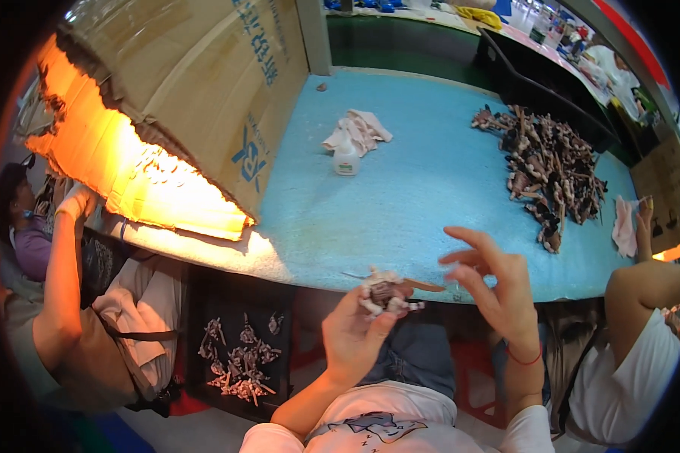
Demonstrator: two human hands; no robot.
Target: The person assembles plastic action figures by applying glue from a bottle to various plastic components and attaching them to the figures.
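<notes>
My left hand (349, 340) is closed on a small pale-and-brown figurine (385, 293), held up just before the table's near edge. Thin pieces jut from the figurine, among them a flat brown one pointing right. To the right of it, my right hand (497, 283) is raised with its fingers spread and nothing between them. A small white bottle (346, 158) stands farther off on the blue table (370, 219), against a crumpled pale cloth (364, 128). A heap of similar brown and pink figurines (555, 166) lies at the far right.
A large cardboard sheet (204, 90) stands at the left, its torn side brightly lit. Below the table at the left, a black bin (200, 302) holds several figurines. Behind the heap is a black crate (544, 83). Co-workers sit at both sides, one gloved hand (75, 202) at the left.
</notes>
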